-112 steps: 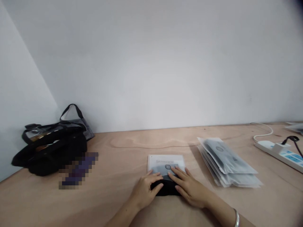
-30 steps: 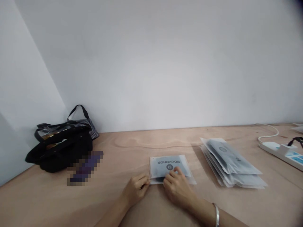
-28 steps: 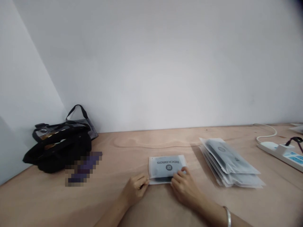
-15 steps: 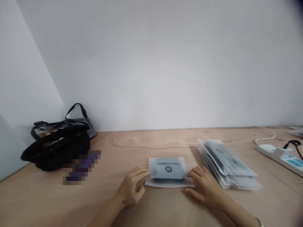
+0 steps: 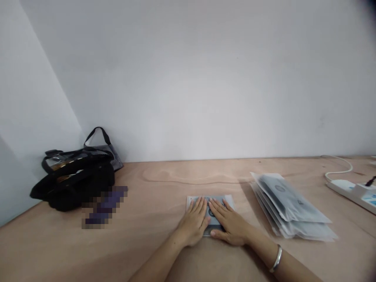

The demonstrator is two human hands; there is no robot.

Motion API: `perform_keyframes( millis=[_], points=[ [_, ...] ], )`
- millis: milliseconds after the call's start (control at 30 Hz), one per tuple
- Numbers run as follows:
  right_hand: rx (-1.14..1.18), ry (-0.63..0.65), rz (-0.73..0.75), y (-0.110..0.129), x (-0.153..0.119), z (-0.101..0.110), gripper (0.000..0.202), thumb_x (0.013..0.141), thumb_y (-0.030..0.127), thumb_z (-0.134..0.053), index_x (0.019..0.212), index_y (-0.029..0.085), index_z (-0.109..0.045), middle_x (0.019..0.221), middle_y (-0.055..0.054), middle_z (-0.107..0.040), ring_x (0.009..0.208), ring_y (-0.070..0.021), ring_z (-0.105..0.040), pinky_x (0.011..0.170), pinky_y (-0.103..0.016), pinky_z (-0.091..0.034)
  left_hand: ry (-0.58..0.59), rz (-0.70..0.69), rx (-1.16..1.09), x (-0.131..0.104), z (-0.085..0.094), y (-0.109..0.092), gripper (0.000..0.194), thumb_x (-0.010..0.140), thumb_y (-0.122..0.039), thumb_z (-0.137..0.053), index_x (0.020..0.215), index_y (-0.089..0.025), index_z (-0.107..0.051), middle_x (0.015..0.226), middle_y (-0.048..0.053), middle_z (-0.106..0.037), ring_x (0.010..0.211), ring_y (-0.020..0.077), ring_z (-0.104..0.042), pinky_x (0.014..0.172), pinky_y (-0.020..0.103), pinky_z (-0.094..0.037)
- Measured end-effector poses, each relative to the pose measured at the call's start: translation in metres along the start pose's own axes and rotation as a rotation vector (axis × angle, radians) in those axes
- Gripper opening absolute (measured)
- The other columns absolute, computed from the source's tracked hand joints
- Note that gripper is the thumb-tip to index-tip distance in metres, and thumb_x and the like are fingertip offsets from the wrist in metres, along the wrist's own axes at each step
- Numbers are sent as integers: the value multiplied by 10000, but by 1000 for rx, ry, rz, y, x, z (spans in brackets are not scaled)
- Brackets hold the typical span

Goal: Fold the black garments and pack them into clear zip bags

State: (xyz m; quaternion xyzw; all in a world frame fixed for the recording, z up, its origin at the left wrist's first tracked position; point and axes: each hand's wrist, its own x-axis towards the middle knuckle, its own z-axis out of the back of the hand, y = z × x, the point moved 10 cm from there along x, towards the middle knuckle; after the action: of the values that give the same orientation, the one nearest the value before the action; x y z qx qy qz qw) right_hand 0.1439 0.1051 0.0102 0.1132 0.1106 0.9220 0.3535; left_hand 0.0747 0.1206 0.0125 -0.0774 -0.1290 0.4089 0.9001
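A frosted plastic pouch (image 5: 216,225) with a grey printed item inside lies flat on the wooden table (image 5: 164,203), mostly covered by both hands. My left hand (image 5: 194,223) rests palm down on its left half, fingers stretched out and pointing away from me. On the right half lies my right hand (image 5: 229,224), also flat with its fingers extended. The two hands nearly meet over the pouch's middle. To their right sits a stack of several similar frosted pouches (image 5: 290,203), slightly fanned.
A black bag (image 5: 79,184) stands at the left by the wall, with a striped bag (image 5: 116,154) behind it. A pixelated purple item (image 5: 108,203) lies beside it. At the right edge are a white power strip (image 5: 346,190) and cable (image 5: 340,172).
Both hands have moved inward from the pouch's side edges and now lie flat on top of it. The view has shifted slightly, and a silver bracelet now shows on the right wrist.
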Motion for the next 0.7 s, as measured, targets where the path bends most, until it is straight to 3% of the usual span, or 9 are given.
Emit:
perform_keyframes(
  millis=[233,333,433,533,633,700],
  points=[
    [6,50,8,2,1,-1,972,723,673,-429,1375,135,52,1438,-133,-37,1316,-264,-32,1065,-467,-16,25,46,-152,2,-7,8,568,911,-479,-190,1372,-147,-191,1437,81,-153,1320,186,-102,1086,406,-97],
    [-49,25,-11,5,1,3,867,779,586,-432,1386,165,22,1439,-138,-88,1311,-280,-81,1054,-491,-76,-23,102,-357,0,-4,18,556,897,-500,-225,1346,-176,-279,1422,57,-227,1310,184,-168,1089,399,-97],
    [-168,-15,-16,15,4,5,686,835,348,-455,1390,259,-60,1429,-115,-195,1289,-295,-186,1017,-506,-204,-188,208,-715,-5,6,40,548,884,-522,-237,1266,-181,-434,1328,66,-422,1259,204,-313,1075,413,-167],
    [-316,-74,-13,29,10,5,633,834,164,-433,1366,358,-149,1390,-100,-306,1227,-295,-335,950,-482,-332,-464,323,-1073,-12,15,70,627,859,-573,-222,1184,-127,-520,1159,115,-583,1152,233,-463,1016,424,-292],
    [-446,-168,-72,35,11,14,581,847,125,-403,1336,391,-238,1332,-102,-400,1099,-271,-490,846,-414,-442,-668,430,-1162,-20,17,94,686,833,-604,-212,1144,-88,-538,1154,146,-580,1130,232,-485,984,383,-342],
    [-519,-267,-145,34,6,33,575,843,115,-398,1328,394,-264,1321,-100,-414,1064,-264,-514,793,-382,-474,-699,460,-1119,-22,16,100,658,840,-582,-208,1133,-98,-544,1205,137,-544,1161,217,-454,998,366,-323]
  ],
)
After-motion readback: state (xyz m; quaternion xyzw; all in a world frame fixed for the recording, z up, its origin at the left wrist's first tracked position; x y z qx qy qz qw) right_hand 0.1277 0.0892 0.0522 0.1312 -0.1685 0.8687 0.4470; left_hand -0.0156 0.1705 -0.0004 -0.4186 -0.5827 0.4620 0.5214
